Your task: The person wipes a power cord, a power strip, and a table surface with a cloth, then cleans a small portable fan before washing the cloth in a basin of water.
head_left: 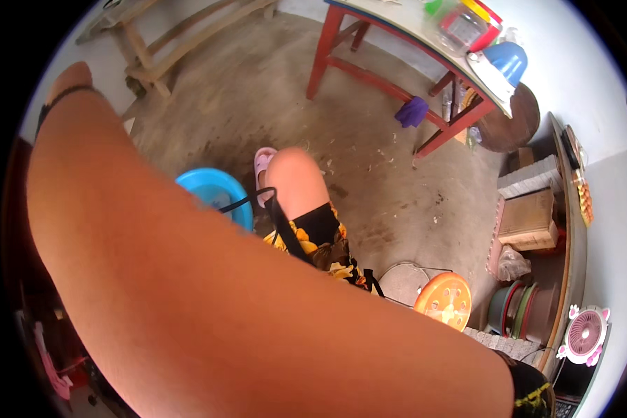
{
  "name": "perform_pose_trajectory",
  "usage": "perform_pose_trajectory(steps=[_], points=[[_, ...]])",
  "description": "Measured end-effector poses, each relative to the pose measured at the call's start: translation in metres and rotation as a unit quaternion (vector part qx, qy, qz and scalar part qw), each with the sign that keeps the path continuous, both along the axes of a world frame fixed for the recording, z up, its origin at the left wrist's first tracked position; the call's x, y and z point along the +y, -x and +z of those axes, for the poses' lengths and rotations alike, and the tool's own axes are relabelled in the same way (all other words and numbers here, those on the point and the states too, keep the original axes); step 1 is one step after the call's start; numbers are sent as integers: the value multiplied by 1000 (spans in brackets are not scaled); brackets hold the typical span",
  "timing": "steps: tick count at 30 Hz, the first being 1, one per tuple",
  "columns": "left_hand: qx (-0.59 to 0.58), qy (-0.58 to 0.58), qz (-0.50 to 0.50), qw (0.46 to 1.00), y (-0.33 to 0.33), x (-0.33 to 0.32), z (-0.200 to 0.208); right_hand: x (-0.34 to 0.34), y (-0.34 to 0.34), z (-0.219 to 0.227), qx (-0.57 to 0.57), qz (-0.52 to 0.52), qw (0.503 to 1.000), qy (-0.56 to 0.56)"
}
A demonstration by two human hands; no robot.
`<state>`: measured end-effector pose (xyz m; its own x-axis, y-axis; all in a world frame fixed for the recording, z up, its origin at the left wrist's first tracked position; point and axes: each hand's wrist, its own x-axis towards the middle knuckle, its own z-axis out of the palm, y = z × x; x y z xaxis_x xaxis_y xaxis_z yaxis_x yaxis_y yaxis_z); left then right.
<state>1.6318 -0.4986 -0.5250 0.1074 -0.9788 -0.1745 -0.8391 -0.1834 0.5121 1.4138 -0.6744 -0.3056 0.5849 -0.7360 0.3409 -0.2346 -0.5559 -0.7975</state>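
The room around me is fairly bright, strongest on the pale wall (595,83) at two o'clock, which looks washed out. Toward eight o'clock it sinks into deep shadow. My arm (258,292) is close, soft and out of focus. The lens bows the shelf (573,244) at three o'clock, and black fills the corners.

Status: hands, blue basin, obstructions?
Right hand at upper-left edge, grip unclear; left hand out of view. Blue basin on floor, partly hidden. Right arm blocking foreground.
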Motion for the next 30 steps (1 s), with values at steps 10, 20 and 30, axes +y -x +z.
perform_pose_trajectory(steps=[10,20,30], points=[[35,-3,48,998,11,11,-6,5,-14,20,-179,-2,980,-89],[97,-27,127,987,38,14,-44,-12,-38,-75,-195,-98,895,-390],[140,-87,144,976,19,14,-120,29,-16,-311,-27,-253,763,-594]])
